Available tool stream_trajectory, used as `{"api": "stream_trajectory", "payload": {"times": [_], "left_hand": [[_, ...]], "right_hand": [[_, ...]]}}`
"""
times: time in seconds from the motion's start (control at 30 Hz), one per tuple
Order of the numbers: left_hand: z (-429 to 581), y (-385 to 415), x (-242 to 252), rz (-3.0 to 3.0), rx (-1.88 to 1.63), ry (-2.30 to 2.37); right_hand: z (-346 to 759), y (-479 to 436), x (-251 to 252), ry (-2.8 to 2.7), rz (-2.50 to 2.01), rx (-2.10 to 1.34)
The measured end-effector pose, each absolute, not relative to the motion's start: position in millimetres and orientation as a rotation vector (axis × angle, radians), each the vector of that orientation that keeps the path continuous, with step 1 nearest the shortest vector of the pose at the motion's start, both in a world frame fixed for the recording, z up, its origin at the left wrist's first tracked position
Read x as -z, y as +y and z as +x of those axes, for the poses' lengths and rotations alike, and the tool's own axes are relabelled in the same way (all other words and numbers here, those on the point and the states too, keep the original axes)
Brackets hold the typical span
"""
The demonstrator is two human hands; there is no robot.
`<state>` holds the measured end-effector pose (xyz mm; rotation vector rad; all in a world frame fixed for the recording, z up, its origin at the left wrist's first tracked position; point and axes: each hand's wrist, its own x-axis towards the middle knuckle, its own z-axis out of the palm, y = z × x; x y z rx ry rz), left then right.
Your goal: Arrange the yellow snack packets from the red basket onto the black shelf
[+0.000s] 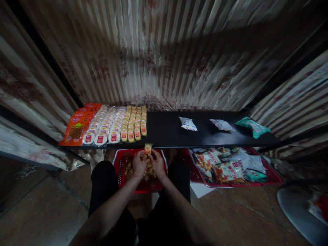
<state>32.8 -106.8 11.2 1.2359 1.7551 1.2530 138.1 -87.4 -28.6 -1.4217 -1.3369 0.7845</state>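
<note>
Over the red basket between my knees, a small yellow snack packet with a red and white label stands upright. My right hand pinches it at its lower right side. My left hand is closed at its lower left, fingers curled in; what lies inside them is hidden. More small wrapped snacks lie loose in the basket below. Just behind, on the black shelf, similar yellow packets stand in neat rows.
Left of the yellow rows are round white packets and orange bags. White bags and a green bag lie farther right. A second red basket holds snack bags. The shelf's front edge is close to my hands.
</note>
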Motion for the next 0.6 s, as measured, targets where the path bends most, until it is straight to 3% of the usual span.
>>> {"api": "stream_trajectory", "payload": {"times": [0.6], "left_hand": [[35, -60, -35, 1.304, -1.338, 1.709]], "right_hand": [[134, -19, -10, -1.414, -1.399, -0.700]]}}
